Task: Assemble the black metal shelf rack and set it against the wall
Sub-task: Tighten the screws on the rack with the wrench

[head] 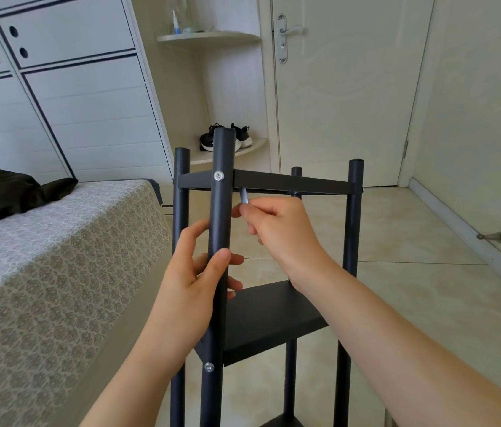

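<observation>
The black metal shelf rack (292,182) stands upright on the tiled floor right in front of me, with round posts and flat black shelves. My left hand (195,272) grips the nearest post (222,167) just below the top shelf, thumb across its front. A silver screw head (218,175) shows on that post at top-shelf height, and another screw (209,367) lower down at the middle shelf (270,318). My right hand (276,232) pinches a small silver tool (244,197), which points up under the top shelf's front edge.
A bed (58,272) with a patterned cover and a dark garment (6,192) sits close on the left. Behind the rack are corner shelves with black shoes (244,135), a closed door (341,87) and a wall with a door stop (493,237) at right.
</observation>
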`<act>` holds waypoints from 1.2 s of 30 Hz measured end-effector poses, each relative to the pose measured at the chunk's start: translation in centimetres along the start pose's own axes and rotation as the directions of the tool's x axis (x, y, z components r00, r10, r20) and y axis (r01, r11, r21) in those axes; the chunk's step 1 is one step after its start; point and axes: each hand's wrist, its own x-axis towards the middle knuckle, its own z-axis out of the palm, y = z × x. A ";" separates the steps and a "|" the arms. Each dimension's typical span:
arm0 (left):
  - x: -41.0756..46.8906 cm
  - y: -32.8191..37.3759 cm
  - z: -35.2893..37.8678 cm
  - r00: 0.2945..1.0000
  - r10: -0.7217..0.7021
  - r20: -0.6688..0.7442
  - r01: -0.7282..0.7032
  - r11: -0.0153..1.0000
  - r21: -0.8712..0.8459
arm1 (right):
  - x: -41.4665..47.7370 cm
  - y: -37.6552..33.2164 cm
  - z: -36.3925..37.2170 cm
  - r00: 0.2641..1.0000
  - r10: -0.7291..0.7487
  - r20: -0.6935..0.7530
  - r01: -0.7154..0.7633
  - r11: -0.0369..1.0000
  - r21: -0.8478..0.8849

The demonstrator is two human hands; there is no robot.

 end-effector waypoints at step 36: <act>0.0 -0.7 -0.5 0.998 0.004 0.062 -0.006 1.000 0.027 | 1.4 2.9 3.5 0.871 -0.380 -0.313 0.310 0.917 -0.251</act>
